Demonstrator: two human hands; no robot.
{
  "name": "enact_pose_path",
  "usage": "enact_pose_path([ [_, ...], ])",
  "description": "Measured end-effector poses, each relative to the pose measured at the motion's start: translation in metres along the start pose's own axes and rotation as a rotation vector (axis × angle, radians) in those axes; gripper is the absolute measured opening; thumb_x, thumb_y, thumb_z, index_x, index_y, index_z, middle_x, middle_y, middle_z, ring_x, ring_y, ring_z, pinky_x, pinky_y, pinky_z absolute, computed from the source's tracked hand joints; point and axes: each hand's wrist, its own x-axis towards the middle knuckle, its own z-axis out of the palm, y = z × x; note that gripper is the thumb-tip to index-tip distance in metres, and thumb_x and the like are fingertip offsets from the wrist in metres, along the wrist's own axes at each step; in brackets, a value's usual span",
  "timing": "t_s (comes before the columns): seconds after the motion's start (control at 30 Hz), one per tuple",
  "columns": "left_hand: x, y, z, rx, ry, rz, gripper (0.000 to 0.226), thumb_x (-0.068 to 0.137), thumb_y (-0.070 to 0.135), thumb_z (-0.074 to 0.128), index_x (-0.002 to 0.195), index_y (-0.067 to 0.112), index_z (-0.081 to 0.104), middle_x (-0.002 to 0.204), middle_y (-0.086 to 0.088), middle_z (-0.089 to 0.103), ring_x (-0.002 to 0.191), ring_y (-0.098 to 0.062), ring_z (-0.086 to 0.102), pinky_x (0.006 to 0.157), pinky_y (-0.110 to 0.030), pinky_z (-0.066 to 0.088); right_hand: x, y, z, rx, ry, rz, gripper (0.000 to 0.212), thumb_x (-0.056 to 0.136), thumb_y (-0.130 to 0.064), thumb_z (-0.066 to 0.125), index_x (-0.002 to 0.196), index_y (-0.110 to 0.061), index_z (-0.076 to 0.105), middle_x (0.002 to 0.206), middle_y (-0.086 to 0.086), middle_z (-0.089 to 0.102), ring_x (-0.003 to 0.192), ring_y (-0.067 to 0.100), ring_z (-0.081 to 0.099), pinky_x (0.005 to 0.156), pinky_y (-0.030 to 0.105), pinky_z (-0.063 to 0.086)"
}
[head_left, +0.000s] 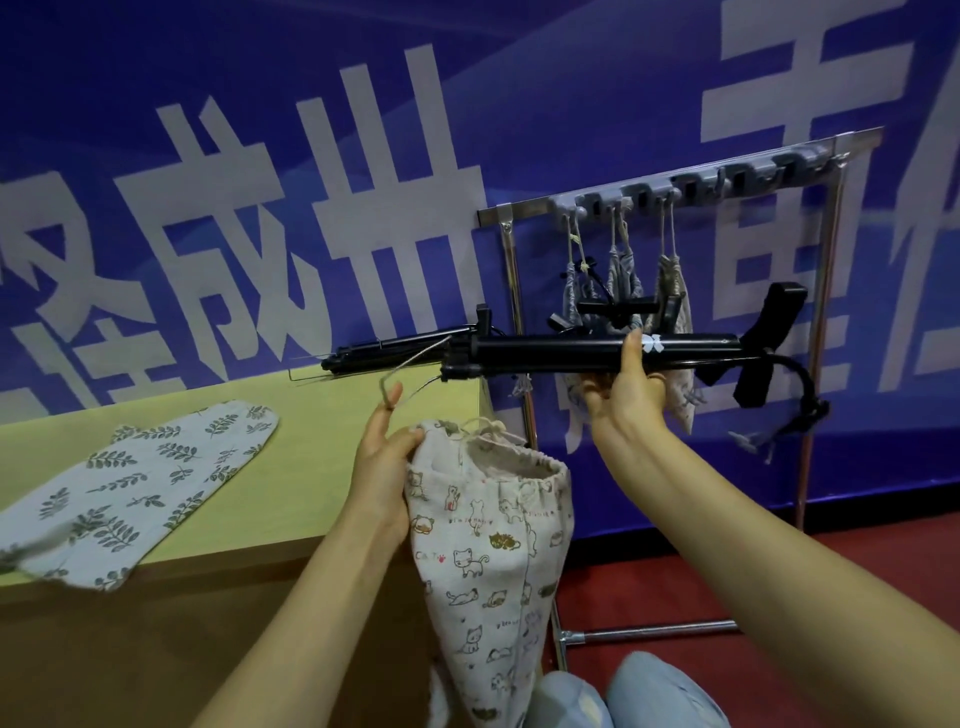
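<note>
Swing the black folded stand end-down before lowering it. It is held level in the air, long axis left to right, thin leg end pointing left over the far right corner of the table. The cat-print bag hangs off the table's right edge, mouth up. The right hand wraps the stand's tube. The left hand pinches the bag rim; keep the mouth spread.
</note>
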Motion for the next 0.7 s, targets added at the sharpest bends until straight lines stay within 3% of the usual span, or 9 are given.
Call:
enact_pose_path([
  [0.07,0.0,-0.006,0.005,0.144,-0.099,0.013,0.049,0.094,0.003,0.044,0.124,0.04,0.054,0.096,-0.013,0.06,0.08,-0.025,0.062,0.066,-0.032,0.054,-0.004,0.004,0.004,-0.003,-0.017,-0.003,0.045,0.089,-0.036,0.063,0.123,-0.011,0.049,0.107,0.005,0.063,0.079,0.014,0.066,0.054,0.022,0.055],
  [0.1,-0.001,-0.007,0.011,0.222,-0.151,0.011,0.049,0.095,0.002,0.043,0.128,0.037,0.053,0.096,-0.009,0.06,0.077,-0.019,0.064,0.063,-0.026,0.054,-0.005,0.007,0.006,-0.002,-0.028,-0.002,0.036,0.09,-0.033,0.063,0.116,-0.014,0.051,0.103,0.003,0.063,0.074,0.012,0.066,0.053,0.021,0.054],
  [0.17,-0.003,-0.011,0.024,0.33,-0.218,-0.001,0.048,0.095,0.001,0.043,0.133,0.03,0.049,0.093,-0.001,0.062,0.074,-0.01,0.064,0.063,-0.021,0.052,-0.01,0.013,0.01,0.009,-0.061,0.006,0.02,0.091,-0.028,0.062,0.104,-0.018,0.051,0.096,0.0,0.063,0.073,0.01,0.066,0.06,0.025,0.056],
  [0.23,-0.004,-0.012,0.033,0.367,-0.226,0.002,0.045,0.095,0.001,0.043,0.132,0.025,0.051,0.086,0.001,0.063,0.073,-0.011,0.062,0.066,-0.024,0.051,-0.015,0.019,0.014,-0.018,-0.077,-0.019,0.015,0.091,-0.028,0.062,0.099,-0.021,0.051,0.096,0.0,0.063,0.082,0.014,0.065,0.077,0.033,0.057],
  [0.33,-0.001,-0.01,0.027,0.324,-0.062,-0.021,0.032,0.092,-0.003,0.043,0.112,0.015,0.061,0.083,-0.005,0.067,0.068,-0.016,0.063,0.059,-0.028,0.051,-0.016,0.017,0.019,-0.127,-0.051,-0.108,0.022,0.09,-0.039,0.061,0.098,-0.021,0.053,0.104,0.001,0.065,0.102,0.022,0.064,0.098,0.042,0.049],
  [0.4,0.004,-0.01,0.016,0.334,0.094,-0.042,0.024,0.091,-0.003,0.045,0.099,0.013,0.061,0.096,-0.014,0.064,0.072,-0.023,0.062,0.061,-0.033,0.049,-0.017,0.009,0.02,-0.142,-0.06,-0.157,0.041,0.09,-0.042,0.059,0.119,-0.015,0.05,0.117,0.005,0.063,0.11,0.021,0.061,0.101,0.04,0.047],
  [0.47,0.009,-0.011,0.006,0.344,0.189,-0.046,0.022,0.09,-0.002,0.047,0.09,0.017,0.058,0.092,-0.015,0.062,0.065,-0.023,0.057,0.053,-0.031,0.045,-0.023,-0.001,0.021,-0.167,-0.087,-0.189,0.051,0.091,-0.042,0.057,0.133,-0.016,0.042,0.126,0.001,0.059,0.114,0.016,0.058,0.103,0.033,0.044],
  [0.6,0.016,-0.011,-0.002,0.377,0.231,-0.053,0.021,0.09,-0.001,0.046,0.086,0.019,0.051,0.069,-0.011,0.053,0.046,-0.019,0.04,0.042,-0.025,0.027,-0.032,-0.012,0.02,-0.208,-0.133,-0.279,0.049,0.094,-0.041,0.053,0.137,-0.023,0.038,0.133,-0.002,0.054,0.121,0.015,0.052,0.108,0.035,0.04],
  [0.7,0.019,-0.007,0.001,0.379,0.207,-0.045,0.021,0.089,-0.002,0.048,0.082,0.018,0.052,0.071,-0.012,0.056,0.051,-0.021,0.048,0.045,-0.026,0.034,-0.035,-0.015,0.019,-0.248,-0.178,-0.308,0.036,0.095,-0.041,0.051,0.126,-0.026,0.041,0.129,-0.002,0.055,0.12,0.015,0.053,0.108,0.036,0.041],
])
